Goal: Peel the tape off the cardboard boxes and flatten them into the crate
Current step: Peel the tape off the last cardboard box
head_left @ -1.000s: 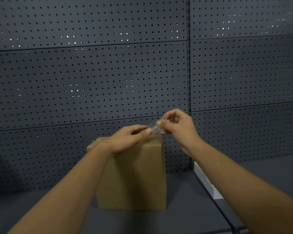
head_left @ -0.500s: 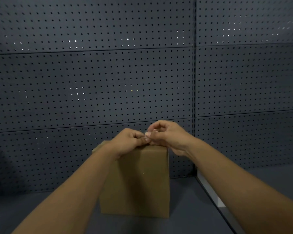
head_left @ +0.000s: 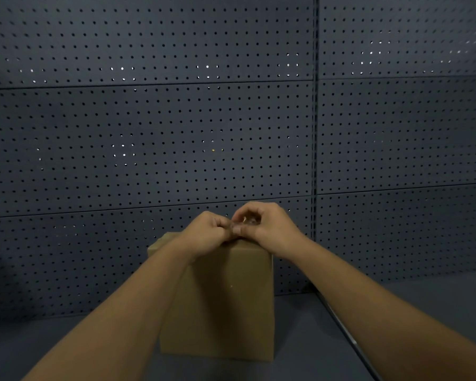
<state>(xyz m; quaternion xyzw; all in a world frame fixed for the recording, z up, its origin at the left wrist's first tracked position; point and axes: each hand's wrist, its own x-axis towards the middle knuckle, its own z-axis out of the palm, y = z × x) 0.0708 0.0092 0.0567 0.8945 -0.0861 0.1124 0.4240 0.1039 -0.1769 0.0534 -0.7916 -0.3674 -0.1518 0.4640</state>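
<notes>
Pegboard behind: one box (head_left: pixel 226 301), two hands (head_left: pixel 237 229).

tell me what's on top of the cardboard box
Both hands, left and right, meet at the top front edge of the cardboard box, pinching a clear bit of tape. They cover the box's top, so nothing else shows.

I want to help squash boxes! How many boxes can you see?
1. The box stands on the dark shelf, under both hands. More may be out of view.
</notes>
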